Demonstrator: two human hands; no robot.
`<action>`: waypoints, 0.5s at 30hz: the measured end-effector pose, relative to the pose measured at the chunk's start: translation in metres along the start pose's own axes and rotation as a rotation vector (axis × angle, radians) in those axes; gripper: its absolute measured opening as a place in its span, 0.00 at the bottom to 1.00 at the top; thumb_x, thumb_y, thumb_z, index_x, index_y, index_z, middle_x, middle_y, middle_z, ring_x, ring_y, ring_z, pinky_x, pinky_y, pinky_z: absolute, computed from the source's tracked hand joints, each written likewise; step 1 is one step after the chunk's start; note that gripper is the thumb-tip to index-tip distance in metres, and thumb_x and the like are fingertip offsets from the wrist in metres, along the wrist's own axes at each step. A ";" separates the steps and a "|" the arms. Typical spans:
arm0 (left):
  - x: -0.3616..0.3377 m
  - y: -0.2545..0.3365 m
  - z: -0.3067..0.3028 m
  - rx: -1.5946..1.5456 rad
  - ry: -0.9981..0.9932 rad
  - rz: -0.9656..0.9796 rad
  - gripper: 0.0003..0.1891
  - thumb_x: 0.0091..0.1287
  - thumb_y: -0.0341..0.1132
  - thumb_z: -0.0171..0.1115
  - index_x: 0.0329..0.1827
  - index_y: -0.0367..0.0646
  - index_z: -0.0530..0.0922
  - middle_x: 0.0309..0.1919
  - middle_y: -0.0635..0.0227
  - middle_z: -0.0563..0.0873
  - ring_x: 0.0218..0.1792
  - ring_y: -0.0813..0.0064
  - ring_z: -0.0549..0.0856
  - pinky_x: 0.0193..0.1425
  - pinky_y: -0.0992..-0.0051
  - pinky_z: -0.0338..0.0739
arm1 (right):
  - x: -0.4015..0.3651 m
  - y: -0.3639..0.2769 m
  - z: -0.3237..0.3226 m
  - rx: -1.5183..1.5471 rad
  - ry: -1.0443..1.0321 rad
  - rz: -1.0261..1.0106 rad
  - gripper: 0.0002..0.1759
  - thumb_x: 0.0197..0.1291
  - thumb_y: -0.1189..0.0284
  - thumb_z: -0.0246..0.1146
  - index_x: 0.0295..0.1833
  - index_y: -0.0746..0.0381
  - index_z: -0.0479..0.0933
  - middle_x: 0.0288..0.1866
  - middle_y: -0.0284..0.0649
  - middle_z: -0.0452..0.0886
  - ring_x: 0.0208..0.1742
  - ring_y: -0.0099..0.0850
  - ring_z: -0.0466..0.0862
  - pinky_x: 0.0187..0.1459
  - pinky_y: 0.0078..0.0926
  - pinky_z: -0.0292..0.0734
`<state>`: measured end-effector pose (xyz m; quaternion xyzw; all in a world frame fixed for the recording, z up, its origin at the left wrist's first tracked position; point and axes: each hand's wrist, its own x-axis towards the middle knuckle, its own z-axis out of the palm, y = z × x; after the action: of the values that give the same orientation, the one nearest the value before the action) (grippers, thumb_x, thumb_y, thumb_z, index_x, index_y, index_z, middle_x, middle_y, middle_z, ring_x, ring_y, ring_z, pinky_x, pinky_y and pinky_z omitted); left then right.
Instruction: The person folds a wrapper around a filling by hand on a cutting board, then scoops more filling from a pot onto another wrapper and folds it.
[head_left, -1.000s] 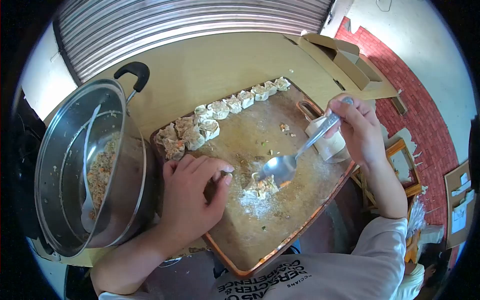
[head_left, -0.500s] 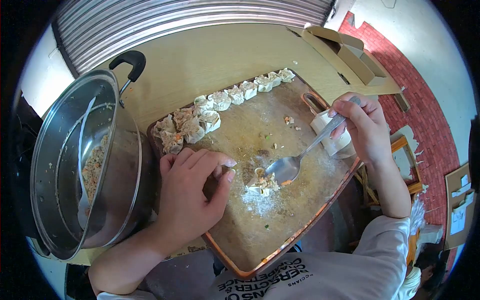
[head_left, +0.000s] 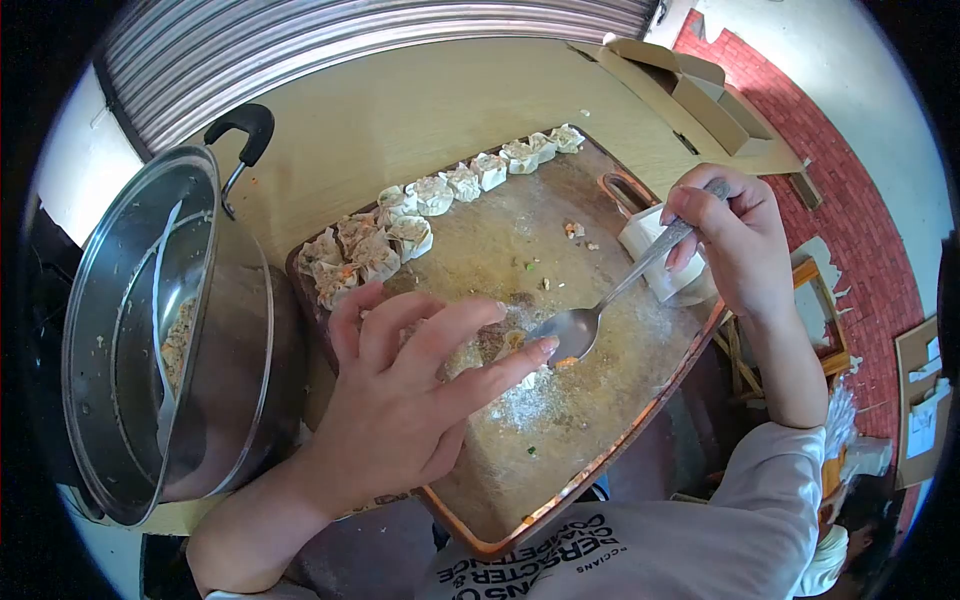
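Note:
My right hand (head_left: 735,235) grips a metal spoon (head_left: 640,268) by its handle, with the bowl low over the baking tray (head_left: 480,265). My left hand (head_left: 400,390) reaches over the tray with its fingers spread, one fingertip at the spoon's bowl. Under those fingers, a partly filled dumpling wrapper (head_left: 514,344) lies on white flour and is mostly hidden. Pleated open-topped dumplings (head_left: 432,196) line the tray's far edge, with several more bunched (head_left: 375,256) at its left corner. Near my right hand rests a stack of white wrappers (head_left: 645,245).
A large steel pot (head_left: 235,370) stands left of the tray, its black handle (head_left: 250,130) sticking up. Inside are filling (head_left: 178,345) and a white utensil (head_left: 162,300). Crumbs of filling (head_left: 574,230) dot the tray. An open cardboard box (head_left: 720,110) lies at the back right.
My left hand has moved right over the small wrapper, spreading its fingers toward the spoon's bowl. The spoon and my right hand stay nearly in place. The view has shifted slightly.

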<state>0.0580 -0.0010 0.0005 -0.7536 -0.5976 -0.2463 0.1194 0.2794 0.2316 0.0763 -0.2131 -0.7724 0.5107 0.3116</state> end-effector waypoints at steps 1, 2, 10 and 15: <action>0.000 0.000 -0.001 0.004 -0.009 -0.004 0.34 0.59 0.27 0.59 0.68 0.73 0.86 0.62 0.68 0.74 0.62 0.57 0.69 0.76 0.49 0.56 | -0.001 -0.002 0.001 -0.014 0.008 0.002 0.08 0.73 0.75 0.64 0.41 0.69 0.84 0.31 0.38 0.89 0.27 0.26 0.89 0.35 0.24 0.86; 0.001 0.000 -0.001 0.003 -0.011 -0.002 0.34 0.59 0.27 0.59 0.68 0.73 0.86 0.62 0.68 0.74 0.62 0.57 0.69 0.76 0.49 0.56 | -0.002 -0.004 0.002 -0.027 0.016 0.004 0.08 0.73 0.76 0.64 0.41 0.69 0.84 0.32 0.38 0.88 0.27 0.26 0.89 0.34 0.24 0.86; 0.001 -0.001 -0.001 -0.110 0.014 -0.061 0.29 0.56 0.27 0.65 0.60 0.69 0.90 0.60 0.68 0.77 0.58 0.58 0.72 0.75 0.49 0.57 | -0.007 -0.012 -0.002 -0.057 0.044 -0.056 0.06 0.72 0.78 0.65 0.42 0.69 0.83 0.34 0.39 0.88 0.27 0.25 0.89 0.33 0.22 0.85; 0.000 -0.002 -0.002 -0.101 0.026 -0.055 0.27 0.56 0.28 0.65 0.58 0.66 0.91 0.58 0.69 0.79 0.56 0.60 0.73 0.74 0.50 0.58 | -0.013 -0.021 -0.001 -0.098 0.048 -0.088 0.06 0.72 0.78 0.65 0.42 0.69 0.83 0.34 0.40 0.89 0.27 0.25 0.89 0.31 0.20 0.84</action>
<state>0.0555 -0.0012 0.0020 -0.7386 -0.6033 -0.2892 0.0824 0.2892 0.2156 0.0925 -0.2062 -0.7976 0.4526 0.3413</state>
